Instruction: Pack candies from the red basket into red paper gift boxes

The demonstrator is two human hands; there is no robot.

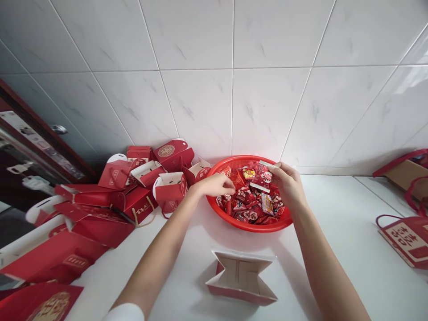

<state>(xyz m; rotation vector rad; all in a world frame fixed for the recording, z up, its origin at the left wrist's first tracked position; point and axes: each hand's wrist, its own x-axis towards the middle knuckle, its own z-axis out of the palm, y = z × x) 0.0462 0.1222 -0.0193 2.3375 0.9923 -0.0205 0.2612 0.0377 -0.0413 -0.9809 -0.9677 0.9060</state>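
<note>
At one o'clock of the red plastic basket [249, 228], my right hand [289, 183] pinches a red-and-white candy packet [264, 176].
I grip its two o'clock corner, perhaps to leave its face uncovered; its long axis runs about one to seven. My left hand [216, 184] curls at nine o'clock; whether it holds something, I cannot tell. The open carton [247, 270] stands at six, mouth upward.

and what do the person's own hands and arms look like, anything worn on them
The left hand and right hand are bare, with no gloves to be seen. A plain white sleeve shows at the lower end of the left forearm; the right forearm shows no sleeve. No watch or bracelet is visible.
</note>
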